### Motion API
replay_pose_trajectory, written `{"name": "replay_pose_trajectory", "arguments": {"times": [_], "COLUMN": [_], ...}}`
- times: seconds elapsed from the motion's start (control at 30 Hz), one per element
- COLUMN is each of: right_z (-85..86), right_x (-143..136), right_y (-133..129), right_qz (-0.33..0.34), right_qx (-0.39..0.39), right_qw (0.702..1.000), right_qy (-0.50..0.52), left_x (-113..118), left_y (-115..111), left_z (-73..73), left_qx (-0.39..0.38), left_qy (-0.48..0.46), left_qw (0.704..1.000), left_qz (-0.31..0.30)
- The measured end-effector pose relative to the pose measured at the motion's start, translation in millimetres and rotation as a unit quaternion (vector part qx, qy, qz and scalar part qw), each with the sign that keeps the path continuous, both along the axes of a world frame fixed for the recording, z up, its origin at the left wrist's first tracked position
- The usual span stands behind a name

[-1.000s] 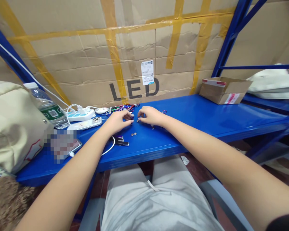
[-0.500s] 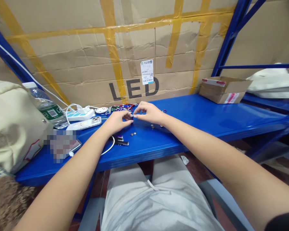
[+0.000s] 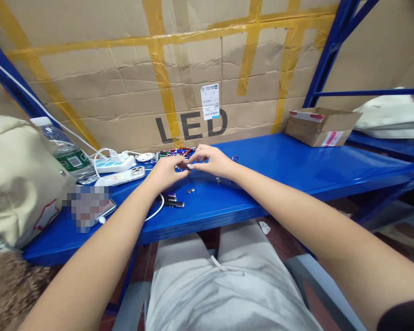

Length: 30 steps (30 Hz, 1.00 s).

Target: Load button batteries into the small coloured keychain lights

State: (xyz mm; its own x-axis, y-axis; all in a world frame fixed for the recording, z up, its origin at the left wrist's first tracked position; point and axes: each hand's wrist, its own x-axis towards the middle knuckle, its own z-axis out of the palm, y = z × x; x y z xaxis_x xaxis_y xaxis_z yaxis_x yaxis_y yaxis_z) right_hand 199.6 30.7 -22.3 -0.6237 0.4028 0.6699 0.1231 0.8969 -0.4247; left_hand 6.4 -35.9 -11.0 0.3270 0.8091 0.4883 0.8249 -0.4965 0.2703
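Over the blue table my left hand (image 3: 169, 171) and my right hand (image 3: 212, 162) meet at the fingertips. A small silvery button cell (image 3: 189, 166) shows at the right thumb and forefinger, which are pinched on it. My left fingers are curled closed beside it; what they hold is hidden now. Nearer to me lie two loose button cells (image 3: 191, 191), with others (image 3: 218, 179) below my right wrist. Several short dark metal tubes (image 3: 174, 202) rest by a white cable. Behind my hands is a pile of small coloured metal tubes (image 3: 181, 152).
On the left are a white phone (image 3: 120, 176), a power strip (image 3: 115, 164), a water bottle (image 3: 71, 156), a second phone on a cable and a cream bag (image 3: 17, 174). An open cardboard box (image 3: 320, 128) stands at right. A large carton (image 3: 124, 92) backs the table.
The dark blue tube seen upright at my left fingers is now out of sight. My right fingertips have shifted slightly left, closer against my left hand.
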Motion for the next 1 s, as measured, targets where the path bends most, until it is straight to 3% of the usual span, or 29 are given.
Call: {"name": "replay_pose_trajectory", "arguments": {"times": [0.3,0.47,0.57,0.73,1.0], "right_z": [7.8,7.6,3.7,-0.1,-1.6], "right_x": [6.1,4.7,1.0,-3.8,-7.6], "right_y": [-10.8,-30.5,-34.8,-31.9,-32.6], "right_qz": [-0.012,0.075,0.076,0.068,0.064], "right_qx": [0.022,0.035,0.062,0.076,0.038], "right_qw": [0.999,0.989,0.976,0.972,0.973], "right_qy": [0.021,-0.121,-0.193,-0.214,-0.22], "left_x": [0.9,-0.3,-2.1,-3.5,-4.0], "left_y": [-1.6,-1.8,-0.5,1.3,2.6], "left_z": [2.8,3.4,2.6,2.1,2.1], "left_qx": [0.001,-0.01,-0.007,-0.013,-0.04], "left_qy": [-0.01,-0.004,0.011,0.024,0.034], "left_qw": [1.0,1.0,1.0,0.999,0.999], "left_qz": [0.017,0.009,0.012,0.028,0.015]}}
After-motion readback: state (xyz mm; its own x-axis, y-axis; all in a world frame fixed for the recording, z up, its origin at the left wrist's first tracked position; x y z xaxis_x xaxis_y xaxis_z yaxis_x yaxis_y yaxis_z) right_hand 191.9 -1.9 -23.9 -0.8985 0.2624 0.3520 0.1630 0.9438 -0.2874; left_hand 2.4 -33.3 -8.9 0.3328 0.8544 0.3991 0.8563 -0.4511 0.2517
